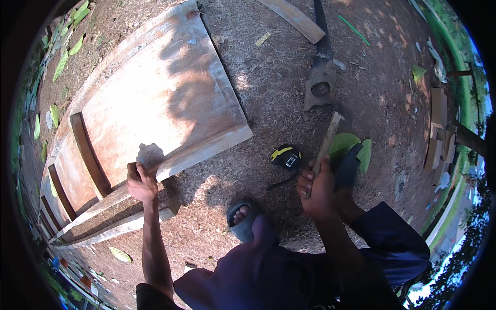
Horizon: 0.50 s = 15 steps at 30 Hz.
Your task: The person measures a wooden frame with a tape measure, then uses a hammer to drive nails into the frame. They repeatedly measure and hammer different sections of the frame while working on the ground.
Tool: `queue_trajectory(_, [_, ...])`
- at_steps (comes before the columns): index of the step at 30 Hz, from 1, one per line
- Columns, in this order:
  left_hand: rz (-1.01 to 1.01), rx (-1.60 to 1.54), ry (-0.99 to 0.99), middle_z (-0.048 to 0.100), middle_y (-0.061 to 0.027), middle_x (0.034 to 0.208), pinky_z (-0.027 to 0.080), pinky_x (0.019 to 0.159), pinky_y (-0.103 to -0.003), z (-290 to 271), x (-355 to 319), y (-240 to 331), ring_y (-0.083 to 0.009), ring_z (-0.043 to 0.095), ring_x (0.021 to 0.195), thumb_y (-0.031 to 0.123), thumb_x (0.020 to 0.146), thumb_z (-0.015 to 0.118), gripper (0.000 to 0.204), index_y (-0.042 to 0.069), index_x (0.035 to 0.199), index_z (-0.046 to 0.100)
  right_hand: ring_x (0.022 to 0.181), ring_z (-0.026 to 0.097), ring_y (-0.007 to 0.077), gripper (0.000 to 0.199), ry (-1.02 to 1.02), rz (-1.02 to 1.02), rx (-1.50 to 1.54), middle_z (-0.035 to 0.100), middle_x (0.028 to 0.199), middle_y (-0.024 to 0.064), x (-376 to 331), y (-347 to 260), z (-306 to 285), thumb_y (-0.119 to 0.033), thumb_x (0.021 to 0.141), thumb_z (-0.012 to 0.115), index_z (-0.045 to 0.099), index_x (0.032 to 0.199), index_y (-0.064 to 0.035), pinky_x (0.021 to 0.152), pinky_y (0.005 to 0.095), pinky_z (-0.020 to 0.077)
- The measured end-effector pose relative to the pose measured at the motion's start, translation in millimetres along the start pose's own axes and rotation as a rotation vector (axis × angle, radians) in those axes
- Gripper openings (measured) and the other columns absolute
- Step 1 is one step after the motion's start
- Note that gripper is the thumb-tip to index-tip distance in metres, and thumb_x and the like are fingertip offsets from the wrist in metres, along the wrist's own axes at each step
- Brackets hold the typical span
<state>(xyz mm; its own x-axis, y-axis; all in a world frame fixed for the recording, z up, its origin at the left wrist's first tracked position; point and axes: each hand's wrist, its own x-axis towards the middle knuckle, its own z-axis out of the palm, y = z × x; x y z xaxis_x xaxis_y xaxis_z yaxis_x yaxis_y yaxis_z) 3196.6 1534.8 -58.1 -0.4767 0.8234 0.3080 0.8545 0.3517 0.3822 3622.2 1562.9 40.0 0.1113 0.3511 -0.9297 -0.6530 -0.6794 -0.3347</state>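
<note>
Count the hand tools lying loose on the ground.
2: a handsaw on the dirt at upper centre, beside a plank, and a tape measure near the right hand, which holds a wooden handle. Debris may hide others.

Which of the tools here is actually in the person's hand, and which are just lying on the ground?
The wooden-handled tool, gripped by the right hand. The handsaw and yellow-and-black tape measure lie loose on the dirt; the left hand holds the board's edge.

tape measure (287,156) right of board (160,98); saw (320,77) beyond
</note>
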Motion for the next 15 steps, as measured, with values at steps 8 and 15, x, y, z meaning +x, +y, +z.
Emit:
queue_trajectory(8, [-0.065, 0.048, -0.078, 0.069, -0.0168, 0.073, 0.048, 0.048, -0.04, -0.9, -4.6, -11.1, -0.0266, 0.061, 0.051, 0.035, 0.103, 0.053, 0.04, 0.004, 0.08, 0.063, 0.041, 0.033, 0.0079, 0.045, -0.109, 0.138, -0.471, 0.038, 0.061, -0.0026, -4.5, -26.7, -2.6, -0.053, 0.106, 0.041, 0.05, 0.096, -0.0096, 0.038, 0.0275, 0.0317])
queue_trajectory(15, [0.092, 0.186, -0.012, 0.061, -0.0114, 0.063, 0.044, 0.041, -0.036, 8.0, -4.8, -14.3, -0.0203, 0.054, 0.045, 0.031, 0.102, 0.053, 0.038, 0.007, 0.073, 0.059, 0.043, 0.032, 0.0063, 0.045, -0.055, 0.217, -0.477, 0.039, 0.061, -0.0042, -12.5, -18.1, 24.4, -0.055, 0.105, 0.042, 0.048, 0.095, -0.0119, 0.037, 0.0242, 0.0287])
